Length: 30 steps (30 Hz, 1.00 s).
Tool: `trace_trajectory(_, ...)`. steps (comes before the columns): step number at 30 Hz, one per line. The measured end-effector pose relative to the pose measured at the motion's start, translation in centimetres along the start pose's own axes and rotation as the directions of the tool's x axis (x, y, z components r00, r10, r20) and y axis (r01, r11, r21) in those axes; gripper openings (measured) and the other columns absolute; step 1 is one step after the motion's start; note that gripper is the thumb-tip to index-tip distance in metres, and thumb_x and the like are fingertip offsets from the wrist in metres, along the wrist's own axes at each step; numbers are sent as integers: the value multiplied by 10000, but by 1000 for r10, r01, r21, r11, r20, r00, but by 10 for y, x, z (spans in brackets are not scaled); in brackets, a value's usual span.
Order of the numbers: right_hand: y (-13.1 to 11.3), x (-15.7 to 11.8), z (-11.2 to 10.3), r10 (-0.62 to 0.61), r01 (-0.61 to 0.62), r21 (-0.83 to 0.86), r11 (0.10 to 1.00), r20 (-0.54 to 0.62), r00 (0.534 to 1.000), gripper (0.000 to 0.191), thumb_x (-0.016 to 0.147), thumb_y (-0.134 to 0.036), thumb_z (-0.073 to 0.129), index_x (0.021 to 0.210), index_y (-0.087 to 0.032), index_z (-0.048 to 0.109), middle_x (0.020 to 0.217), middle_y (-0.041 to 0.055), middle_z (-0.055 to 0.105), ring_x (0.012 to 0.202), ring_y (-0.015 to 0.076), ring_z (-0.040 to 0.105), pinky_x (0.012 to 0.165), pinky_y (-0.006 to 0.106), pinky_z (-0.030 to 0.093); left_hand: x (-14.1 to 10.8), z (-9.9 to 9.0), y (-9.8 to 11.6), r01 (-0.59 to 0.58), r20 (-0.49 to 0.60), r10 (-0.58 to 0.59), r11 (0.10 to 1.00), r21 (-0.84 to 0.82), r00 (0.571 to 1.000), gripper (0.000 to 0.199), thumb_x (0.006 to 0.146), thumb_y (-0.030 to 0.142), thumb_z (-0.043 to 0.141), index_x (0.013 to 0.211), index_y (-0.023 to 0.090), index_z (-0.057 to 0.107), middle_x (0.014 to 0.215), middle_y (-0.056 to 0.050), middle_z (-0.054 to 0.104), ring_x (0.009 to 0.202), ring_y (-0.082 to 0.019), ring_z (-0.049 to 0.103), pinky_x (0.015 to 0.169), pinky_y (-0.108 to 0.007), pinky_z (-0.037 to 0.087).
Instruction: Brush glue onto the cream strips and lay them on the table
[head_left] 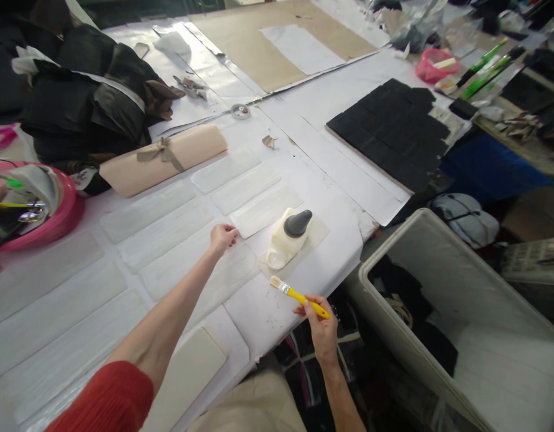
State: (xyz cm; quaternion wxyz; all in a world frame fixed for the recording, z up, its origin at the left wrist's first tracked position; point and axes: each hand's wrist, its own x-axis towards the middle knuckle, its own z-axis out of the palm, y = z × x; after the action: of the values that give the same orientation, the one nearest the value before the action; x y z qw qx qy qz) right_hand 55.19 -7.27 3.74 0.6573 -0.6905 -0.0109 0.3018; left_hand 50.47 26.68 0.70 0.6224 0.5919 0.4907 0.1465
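My right hand [320, 327] grips a paintbrush [299, 297] by its yellow handle, with the pale bristles pointing left over the table's front edge. My left hand [224, 239] is closed, its fingers curled together above the corner of a translucent rectangular sheet [231, 264]; whether anything is pinched in it is hidden. Just right of that hand, a cream squeeze bottle [283, 243] with a dark grey cone cap lies tilted on a small pale sheet [318, 234]. Several more translucent panels [245, 183] are laid out in rows on the white table.
A rolled peach bundle [168, 159] tied with ribbon lies behind the panels. At left stands a pink basin [72, 210] of tools, below dark wrapped bundles [78, 90]. Black stacked pieces [389, 129] lie at right, above a large white bin [439, 240]. A tape roll [240, 111] sits farther back.
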Motion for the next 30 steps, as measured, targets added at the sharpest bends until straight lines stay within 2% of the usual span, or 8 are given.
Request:
trace_trajectory(5, -15, 14, 5, -158, 162, -146, 976, 42, 987, 292, 885, -445, 656, 1031, -192, 662, 838, 53, 735, 754, 202, 720, 777, 356, 601, -26, -14, -4, 5, -7, -5, 999, 39, 1000, 369, 954, 377, 574, 1257, 167, 580, 1249, -102, 605, 1061, -221, 623, 881, -441, 551)
trace_trajectory(9, -28, 22, 12, -345, 399, -361, 843, 207, 916, 239, 926, -391, 599, 1067, -227, 701, 979, 71, 730, 891, 221, 704, 872, 369, 564, -67, -45, -16, 6, -40, -2, 996, 88, 999, 365, 802, 414, 732, 984, 107, 659, 800, -64, 678, 603, -139, 605, 554, -271, 490)
trace_trajectory(11, -34, 28, 16, -412, 506, -415, 756, 299, 861, 251, 948, -373, 562, 1104, -242, 709, 1017, 75, 723, 953, 227, 688, 911, 365, 543, -104, -69, -32, 2, -66, 8, 988, 155, 998, 373, 727, 470, 737, 833, 124, 644, 589, -21, 623, 444, -116, 512, 441, -245, 378)
trace_trajectory(16, -35, 49, 32, -426, 660, -553, 509, 504, 751, 293, 989, -315, 469, 1142, -250, 710, 1034, 76, 718, 957, 218, 682, 869, 308, 523, -232, -141, -101, 162, -154, -113, 920, 356, 982, 440, 709, 613, 621, 794, 182, 625, 479, 17, 576, 410, -143, 482, 469, -276, 380)
trace_trajectory(20, -27, 61, 42, -381, 704, -638, 312, 595, 708, 263, 970, -257, 507, 1107, -258, 731, 989, 72, 723, 859, 203, 684, 730, 254, 500, -325, -189, -165, 387, -305, -278, 832, 398, 911, 524, 671, 709, 579, 801, 204, 632, 485, 11, 581, 442, -193, 516, 512, -320, 403)
trace_trajectory(23, -24, 61, 45, -379, 727, -650, 223, 629, 679, 256, 973, -255, 507, 1095, -267, 732, 971, 62, 724, 805, 192, 676, 655, 239, 469, -372, -213, -200, 527, -464, -338, 763, 374, 819, 546, 610, 733, 579, 775, 216, 630, 511, -6, 596, 501, -245, 580, 527, -340, 410)
trace_trajectory(26, -24, 57, 44, -393, 746, -646, 161, 652, 649, 265, 985, -277, 490, 1103, -267, 727, 984, 61, 725, 781, 185, 670, 620, 238, 449, -399, -225, -222, 617, -568, -369, 710, 339, 736, 562, 576, 751, 567, 752, 220, 610, 536, -25, 612, 554, -284, 621, 539, -355, 416)
trace_trajectory(30, -22, 46, 38, -387, 757, -648, 88, 678, 625, 268, 983, -287, 493, 1103, -260, 731, 950, 59, 721, 696, 156, 646, 583, 228, 415, -415, -226, -240, 657, -605, -407, 703, 271, 684, 577, 539, 763, 608, 747, 226, 556, 537, -42, 622, 566, -304, 633, 564, -383, 437)
